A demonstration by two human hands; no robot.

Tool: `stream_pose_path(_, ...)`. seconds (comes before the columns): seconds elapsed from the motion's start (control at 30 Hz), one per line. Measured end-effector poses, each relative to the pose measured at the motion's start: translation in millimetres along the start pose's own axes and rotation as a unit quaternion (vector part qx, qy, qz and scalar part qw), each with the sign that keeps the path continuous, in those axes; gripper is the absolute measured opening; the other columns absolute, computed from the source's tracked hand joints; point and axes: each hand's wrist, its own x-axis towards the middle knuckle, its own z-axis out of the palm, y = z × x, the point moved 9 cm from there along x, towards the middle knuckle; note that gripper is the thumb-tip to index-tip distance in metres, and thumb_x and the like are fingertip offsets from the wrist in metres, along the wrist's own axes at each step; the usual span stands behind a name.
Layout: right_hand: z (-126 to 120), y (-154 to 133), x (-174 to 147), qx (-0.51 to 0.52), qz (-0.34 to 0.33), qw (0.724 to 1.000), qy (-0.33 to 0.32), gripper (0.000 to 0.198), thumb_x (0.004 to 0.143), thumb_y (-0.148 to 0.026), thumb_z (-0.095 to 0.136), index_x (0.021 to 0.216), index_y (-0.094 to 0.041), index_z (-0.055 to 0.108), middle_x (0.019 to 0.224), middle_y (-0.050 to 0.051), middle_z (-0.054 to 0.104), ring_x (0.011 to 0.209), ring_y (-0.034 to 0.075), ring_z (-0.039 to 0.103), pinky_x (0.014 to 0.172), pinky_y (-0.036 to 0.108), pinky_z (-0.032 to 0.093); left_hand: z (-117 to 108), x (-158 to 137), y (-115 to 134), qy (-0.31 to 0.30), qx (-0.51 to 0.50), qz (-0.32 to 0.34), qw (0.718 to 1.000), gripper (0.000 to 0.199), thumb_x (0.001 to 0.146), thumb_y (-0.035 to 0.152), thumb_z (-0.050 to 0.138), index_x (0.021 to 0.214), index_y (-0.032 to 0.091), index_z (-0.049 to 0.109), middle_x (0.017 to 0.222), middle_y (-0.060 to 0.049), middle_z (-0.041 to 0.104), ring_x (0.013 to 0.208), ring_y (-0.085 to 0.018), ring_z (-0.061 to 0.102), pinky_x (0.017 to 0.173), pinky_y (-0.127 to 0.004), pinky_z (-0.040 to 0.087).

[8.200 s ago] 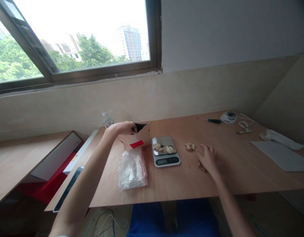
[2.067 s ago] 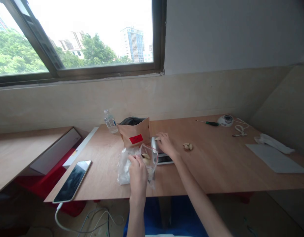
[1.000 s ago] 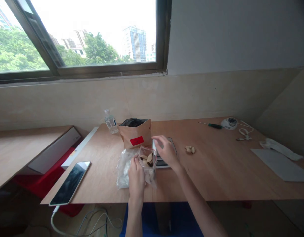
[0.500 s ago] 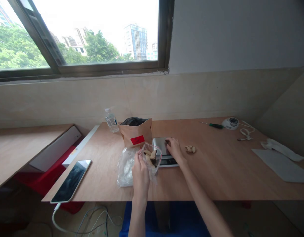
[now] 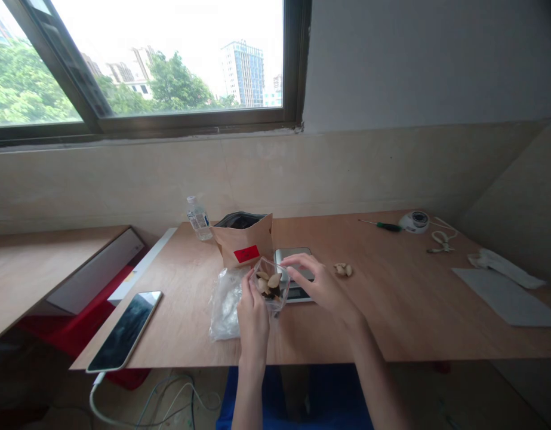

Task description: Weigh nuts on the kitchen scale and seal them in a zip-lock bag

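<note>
Beside scale | left grip grasps bag | right grip released, touching its rim

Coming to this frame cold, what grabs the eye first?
Mid-table, the left hand holds open a small clear bag of pale nut-like pieces, with the right hand at its mouth. Just behind stand a brown paper pouch with a red label and a kitchen scale; a few loose pieces lie to the right.

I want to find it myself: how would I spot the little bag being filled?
Start at the brown paper pouch with the red label. Just in front, the left hand holds up a small clear bag. Unlike the flat stack of bags beside it, it's open, with nuts inside.
</note>
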Motion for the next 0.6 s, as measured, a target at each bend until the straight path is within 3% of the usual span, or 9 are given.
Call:
stream_pose_path(0.1,3,25,-17,0.030,0.080,0.996,0.015,0.038,0.088,-0.045,0.049,0.121,-0.027,0.054,0.126,0.006,0.055,0.114,0.022,0.053,0.094,0.038,0.044,-3,-3,5,0.016,-0.016,0.010,1.000,0.036,0.095,0.035,0.030,0.123,0.024,0.049,0.116,-0.008,0.062,0.108,-0.023,0.057,0.090,-0.035,0.043)
stream_pose_path(0.17,17,37,-29,0.053,0.127,0.990,-0.001,0.059,0.082,-0.049,0.057,0.135,-0.028,0.039,0.140,0.008,0.043,0.122,0.024,0.047,0.098,0.040,0.042,-4,-4,8,0.030,-0.031,0.020,0.999,0.038,0.095,0.036,0.029,0.125,0.024,0.049,0.118,-0.008,0.061,0.109,-0.022,0.057,0.091,-0.035,0.043)
stream_pose_path(0.27,43,37,-37,0.091,0.136,0.986,-0.040,0.087,0.073,-0.048,0.068,0.144,-0.030,0.020,0.147,0.009,0.033,0.131,0.023,0.038,0.104,0.040,0.037,-4,-5,12,0.039,-0.065,0.039,0.996,0.038,0.095,0.037,0.029,0.125,0.024,0.049,0.122,-0.007,0.059,0.112,-0.020,0.055,0.093,-0.033,0.042)
stream_pose_path(0.37,52,29,-32,0.134,0.106,0.985,-0.011,0.074,0.080,-0.045,0.061,0.142,-0.030,0.024,0.144,0.007,0.040,0.130,0.021,0.041,0.105,0.037,0.036,2,-4,12,0.006,-0.097,0.037,0.995,0.039,0.094,0.040,0.033,0.125,0.024,0.050,0.128,-0.007,0.055,0.118,-0.020,0.052,0.095,-0.031,0.043)
stream_pose_path(0.47,45,30,-25,0.163,0.092,0.982,0.026,0.048,0.088,-0.045,0.049,0.132,-0.027,0.044,0.133,0.006,0.053,0.123,0.020,0.049,0.102,0.036,0.040,6,-4,14,-0.026,-0.123,0.041,0.991,0.046,0.093,0.048,0.031,0.129,0.024,0.048,0.134,-0.007,0.051,0.121,-0.021,0.049,0.093,-0.031,0.044)
stream_pose_path(0.6,26,34,-26,0.201,0.089,0.974,0.047,0.041,0.089,-0.049,0.046,0.115,-0.022,0.062,0.119,0.007,0.064,0.111,0.022,0.058,0.095,0.036,0.046,-10,1,17,0.034,-0.064,0.074,0.995,0.049,0.089,0.052,0.040,0.126,0.021,0.050,0.130,-0.010,0.052,0.118,-0.023,0.050,0.094,-0.034,0.042)
